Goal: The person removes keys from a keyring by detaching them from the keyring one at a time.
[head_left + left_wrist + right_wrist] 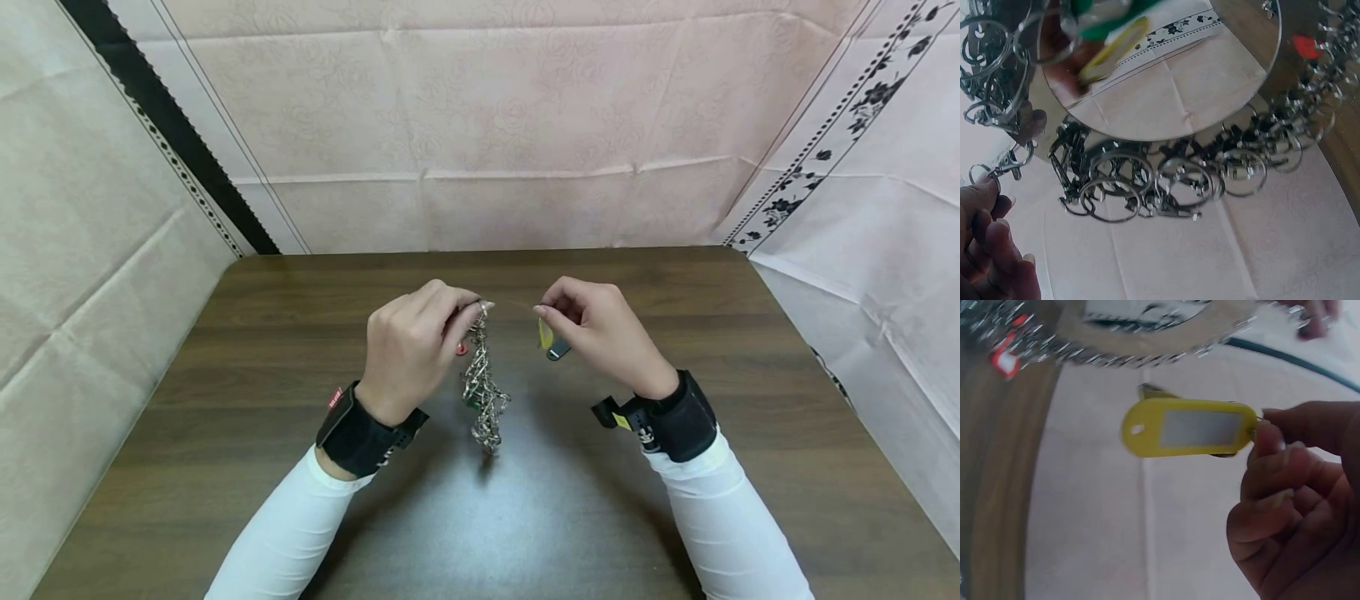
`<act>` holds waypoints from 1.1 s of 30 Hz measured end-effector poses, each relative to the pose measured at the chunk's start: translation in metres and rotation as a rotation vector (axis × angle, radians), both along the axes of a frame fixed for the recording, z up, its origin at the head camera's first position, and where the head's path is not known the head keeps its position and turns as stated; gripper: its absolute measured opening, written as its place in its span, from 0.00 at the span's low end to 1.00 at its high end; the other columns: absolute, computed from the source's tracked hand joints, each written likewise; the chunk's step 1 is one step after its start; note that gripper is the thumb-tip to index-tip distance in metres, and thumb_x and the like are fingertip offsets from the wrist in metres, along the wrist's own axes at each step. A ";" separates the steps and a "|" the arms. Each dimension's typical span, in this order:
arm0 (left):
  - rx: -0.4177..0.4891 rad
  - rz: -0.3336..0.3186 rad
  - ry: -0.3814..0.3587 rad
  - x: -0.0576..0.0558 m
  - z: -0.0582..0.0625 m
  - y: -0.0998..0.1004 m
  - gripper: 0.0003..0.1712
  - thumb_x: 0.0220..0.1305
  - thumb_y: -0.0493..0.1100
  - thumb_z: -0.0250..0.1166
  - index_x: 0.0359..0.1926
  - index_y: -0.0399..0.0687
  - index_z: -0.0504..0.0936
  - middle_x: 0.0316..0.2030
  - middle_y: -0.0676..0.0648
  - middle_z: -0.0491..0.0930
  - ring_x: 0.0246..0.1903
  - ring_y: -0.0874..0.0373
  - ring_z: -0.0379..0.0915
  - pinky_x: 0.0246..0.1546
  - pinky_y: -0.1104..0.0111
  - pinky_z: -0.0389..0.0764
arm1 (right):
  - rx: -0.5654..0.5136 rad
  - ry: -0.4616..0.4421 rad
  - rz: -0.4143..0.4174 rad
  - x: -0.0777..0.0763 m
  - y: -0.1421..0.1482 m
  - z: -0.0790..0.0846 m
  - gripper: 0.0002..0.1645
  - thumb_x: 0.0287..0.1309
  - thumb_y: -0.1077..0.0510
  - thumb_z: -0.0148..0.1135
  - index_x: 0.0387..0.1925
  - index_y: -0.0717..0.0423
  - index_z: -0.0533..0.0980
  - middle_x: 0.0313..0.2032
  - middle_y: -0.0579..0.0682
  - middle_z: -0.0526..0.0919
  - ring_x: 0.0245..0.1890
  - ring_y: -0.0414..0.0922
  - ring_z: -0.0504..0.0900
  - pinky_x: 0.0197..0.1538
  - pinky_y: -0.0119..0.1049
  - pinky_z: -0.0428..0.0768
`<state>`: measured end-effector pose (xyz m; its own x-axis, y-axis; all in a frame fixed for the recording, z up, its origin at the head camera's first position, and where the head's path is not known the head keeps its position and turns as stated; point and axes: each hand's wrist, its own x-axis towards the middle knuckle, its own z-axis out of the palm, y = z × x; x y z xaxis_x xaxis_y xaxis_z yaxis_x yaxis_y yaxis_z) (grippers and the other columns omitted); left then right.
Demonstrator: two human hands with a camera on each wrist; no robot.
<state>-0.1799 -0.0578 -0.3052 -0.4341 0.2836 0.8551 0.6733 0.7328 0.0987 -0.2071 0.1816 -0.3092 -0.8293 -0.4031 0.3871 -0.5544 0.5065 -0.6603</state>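
Observation:
Above the table, my left hand (pixel 420 342) pinches the top of a hanging bunch of silver metal key rings (pixel 483 400). In the left wrist view the linked rings (pixel 1179 181) spread below a large thin round outline, whose nature I cannot tell. Some distance to the right, my right hand (pixel 607 329) pinches one end of a yellow key tag (pixel 1191 428) with a pale label, by its small metal ring. Behind the tag, mostly hidden, is a dark, narrow piece (pixel 558 349). A faint thin line spans the gap between the hands. A red tag (pixel 461 348) hangs among the rings.
The brown wooden table (pixel 315 500) lies beneath both hands. Pale patterned cloth (pixel 525 125) rises behind it and hangs on both sides. Black camera straps (pixel 678 417) wrap both wrists.

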 end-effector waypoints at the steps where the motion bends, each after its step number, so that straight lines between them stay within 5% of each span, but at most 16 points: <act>1: 0.000 -0.001 0.001 0.000 0.000 0.000 0.05 0.67 0.42 0.69 0.35 0.46 0.85 0.25 0.52 0.82 0.19 0.60 0.75 0.19 0.66 0.74 | 0.026 -0.006 -0.003 -0.003 0.000 -0.003 0.03 0.67 0.61 0.64 0.36 0.58 0.81 0.26 0.48 0.82 0.23 0.41 0.72 0.27 0.29 0.70; 16: -0.011 -0.012 0.014 -0.002 0.000 -0.002 0.03 0.64 0.39 0.70 0.35 0.45 0.84 0.25 0.51 0.80 0.19 0.60 0.74 0.19 0.66 0.73 | 0.211 -0.131 -0.074 -0.048 0.013 -0.054 0.05 0.68 0.60 0.63 0.36 0.59 0.81 0.26 0.51 0.81 0.25 0.44 0.73 0.30 0.34 0.71; 33: -0.028 -0.005 0.025 -0.003 0.000 -0.004 0.05 0.67 0.41 0.69 0.35 0.44 0.84 0.24 0.51 0.80 0.18 0.59 0.74 0.18 0.68 0.70 | 0.443 -0.093 -0.189 -0.057 0.018 -0.073 0.04 0.64 0.60 0.64 0.33 0.56 0.79 0.26 0.50 0.82 0.23 0.44 0.75 0.27 0.37 0.70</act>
<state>-0.1829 -0.0615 -0.3047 -0.4109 0.3095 0.8575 0.6791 0.7315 0.0613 -0.2638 0.1992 -0.3819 -0.9268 -0.3512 0.1329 -0.3744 0.8362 -0.4007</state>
